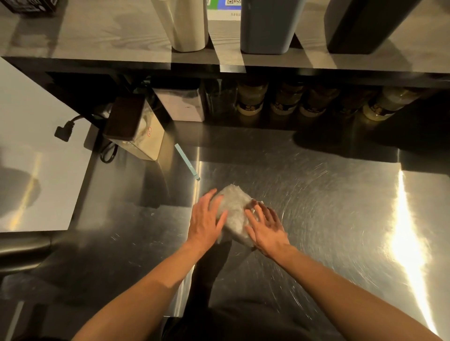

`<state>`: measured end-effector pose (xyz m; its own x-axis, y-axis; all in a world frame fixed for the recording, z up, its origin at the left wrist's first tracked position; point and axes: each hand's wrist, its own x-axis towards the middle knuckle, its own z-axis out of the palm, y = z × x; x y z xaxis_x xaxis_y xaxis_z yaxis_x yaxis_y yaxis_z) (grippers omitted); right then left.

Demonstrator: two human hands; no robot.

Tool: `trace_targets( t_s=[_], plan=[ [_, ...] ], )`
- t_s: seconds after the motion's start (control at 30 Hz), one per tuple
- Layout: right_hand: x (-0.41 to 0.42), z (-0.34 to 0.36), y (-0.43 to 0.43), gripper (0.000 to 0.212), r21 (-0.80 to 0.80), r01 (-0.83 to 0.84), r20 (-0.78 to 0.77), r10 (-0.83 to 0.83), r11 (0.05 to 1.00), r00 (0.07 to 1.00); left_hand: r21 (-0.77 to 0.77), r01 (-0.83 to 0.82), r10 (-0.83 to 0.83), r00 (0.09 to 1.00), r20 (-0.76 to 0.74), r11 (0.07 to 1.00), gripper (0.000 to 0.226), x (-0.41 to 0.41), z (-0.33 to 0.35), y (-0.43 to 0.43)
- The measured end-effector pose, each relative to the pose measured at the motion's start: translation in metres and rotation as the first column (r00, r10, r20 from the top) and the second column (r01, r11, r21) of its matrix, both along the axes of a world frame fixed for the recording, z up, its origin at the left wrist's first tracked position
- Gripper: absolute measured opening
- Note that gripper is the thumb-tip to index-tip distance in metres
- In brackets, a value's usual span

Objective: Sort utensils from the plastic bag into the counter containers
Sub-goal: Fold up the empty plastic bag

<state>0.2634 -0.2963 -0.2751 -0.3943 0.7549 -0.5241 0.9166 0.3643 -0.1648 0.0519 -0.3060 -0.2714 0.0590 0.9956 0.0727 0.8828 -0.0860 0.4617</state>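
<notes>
No full word is legible. A white card with blue and green panels [222,9], on the upper wooden shelf beside the tall grey-blue plastic container [265,29], carries part of a QR code [231,2] and a line of small grey print, too blurred to read. A clear rectangular box with a dark lid [142,146] bears a small red-outlined mark [149,132], unreadable. Glass jars [250,97] under the shelf carry dark labels with pale emblems; their text is indistinct.

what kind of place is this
Likely a café or restaurant prep station: a scratched steel counter, a row of labelled jars under a shelf, and tall containers on that shelf, with a QR sign behind them.
</notes>
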Motion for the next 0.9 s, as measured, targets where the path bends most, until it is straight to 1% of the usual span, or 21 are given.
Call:
trace_targets(
  t_s=[0.03, 0.07, 0.1, 0.13, 0.2, 0.27, 0.3, 0.37, 0.4, 0.43, 0.5, 0.53, 0.57, 0.63, 0.67, 0.73, 0.77, 0.8, 0.83, 0.87, 0.9],
  plan=[
    [-0.004, 0.006, 0.002, 0.058, -0.002, 0.038, -0.006, -0.038, 0.999, 0.999, 0.056, 0.162, -0.161, 0.986, -0.037, 0.985, 0.05, -0.002, -0.002, -0.004],
    [-0.008, 0.01, 0.004, 0.056, 0.014, 0.069, -0.015, -0.069, 0.998, 0.998, 0.009, 0.299, -0.298, 0.953, -0.049, 0.954, 0.054, -0.003, -0.004, -0.008],
    [-0.011, 0.012, 0.004, 0.054, 0.044, 0.096, -0.032, -0.094, 0.994, 0.995, -0.093, 0.382, -0.388, 0.92, -0.059, 0.919, 0.062, -0.003, -0.007, -0.012],
    [-0.014, 0.014, 0.006, 0.053, 0.07, 0.127, -0.056, -0.124, 0.989, 0.991, -0.2, 0.413, -0.436, 0.895, -0.089, 0.888, 0.07, -0.002, -0.01, -0.014],
    [-0.018, 0.015, 0.006, 0.053, 0.033, 0.172, -0.129, -0.167, 0.984, 0.977, -0.361, 0.366, -0.44, 0.886, -0.145, 0.858, 0.078, -0.004, -0.015, -0.013],
    [-0.013, 0.019, 0.005, 0.065, -0.042, 0.143, -0.217, -0.149, 0.989, 0.965, -0.445, 0.324, -0.417, 0.9, -0.127, 0.835, 0.07, -0.007, -0.013, -0.01],
    [-0.007, 0.02, 0.004, 0.073, -0.051, 0.058, -0.231, -0.068, 0.997, 0.971, -0.452, 0.33, -0.42, 0.901, -0.111, 0.829, 0.065, -0.009, -0.013, -0.009],
    [0.009, 0.018, 0.003, 0.085, -0.021, -0.163, -0.183, 0.157, 0.986, 0.971, -0.407, 0.364, -0.431, 0.898, -0.084, 0.838, 0.057, -0.014, -0.011, -0.008],
    [0.016, 0.015, 0.001, 0.083, -0.007, -0.232, -0.146, 0.229, 0.973, 0.962, -0.386, 0.382, -0.439, 0.896, -0.07, 0.84, 0.054, -0.016, -0.012, -0.008],
    [0.02, 0.013, -0.001, 0.076, -0.001, -0.258, -0.126, 0.255, 0.966, 0.959, -0.379, 0.393, -0.444, 0.894, -0.056, 0.838, 0.051, -0.018, -0.013, -0.008],
    [0.026, 0.008, -0.001, 0.051, 0.006, -0.233, -0.143, 0.232, 0.972, 0.962, -0.373, 0.395, -0.427, 0.904, -0.001, 0.839, 0.045, -0.017, -0.013, -0.009],
    [0.025, 0.007, 0.0, 0.041, 0.006, -0.202, -0.176, 0.2, 0.979, 0.964, -0.372, 0.375, -0.384, 0.922, 0.053, 0.849, 0.043, -0.015, -0.012, -0.009],
    [0.022, 0.009, 0.002, 0.037, -0.002, -0.148, -0.212, 0.144, 0.989, 0.967, -0.374, 0.331, -0.31, 0.943, 0.118, 0.866, 0.042, -0.011, -0.01, -0.009],
    [0.013, 0.017, 0.01, 0.035, -0.086, 0.072, -0.274, -0.094, 0.994, 0.957, -0.402, 0.162, -0.072, 0.97, 0.231, 0.901, 0.037, -0.001, -0.006, -0.009],
    [0.008, 0.019, 0.016, 0.033, -0.146, 0.186, -0.268, -0.22, 0.971, 0.938, -0.436, 0.057, 0.068, 0.962, 0.266, 0.898, 0.033, 0.003, -0.003, -0.007],
    [0.0, 0.019, 0.029, 0.031, -0.224, 0.342, -0.244, -0.392, 0.913, 0.887, -0.522, -0.119, 0.323, 0.891, 0.319, 0.845, 0.03, 0.011, 0.004, -0.002],
    [-0.004, 0.019, 0.035, 0.035, -0.253, 0.402, -0.235, -0.459, 0.88, 0.857, -0.556, -0.176, 0.418, 0.841, 0.344, 0.812, 0.032, 0.014, 0.007, 0.001],
    [-0.006, 0.017, 0.04, 0.042, -0.285, 0.445, -0.217, -0.509, 0.849, 0.833, -0.578, -0.218, 0.485, 0.797, 0.36, 0.787, 0.036, 0.016, 0.01, 0.006],
    [-0.007, 0.015, 0.043, 0.049, -0.313, 0.464, -0.189, -0.533, 0.829, 0.825, -0.59, -0.251, 0.525, 0.775, 0.353, 0.768, 0.039, 0.017, 0.012, 0.011],
    [-0.008, 0.013, 0.044, 0.052, -0.337, 0.466, -0.153, -0.535, 0.818, 0.831, -0.596, -0.277, 0.545, 0.77, 0.331, 0.754, 0.041, 0.019, 0.013, 0.016],
    [-0.009, 0.012, 0.045, 0.049, -0.351, 0.46, -0.116, -0.525, 0.815, 0.843, -0.6, -0.305, 0.56, 0.774, 0.296, 0.739, 0.04, 0.021, 0.014, 0.02]
  ],
)
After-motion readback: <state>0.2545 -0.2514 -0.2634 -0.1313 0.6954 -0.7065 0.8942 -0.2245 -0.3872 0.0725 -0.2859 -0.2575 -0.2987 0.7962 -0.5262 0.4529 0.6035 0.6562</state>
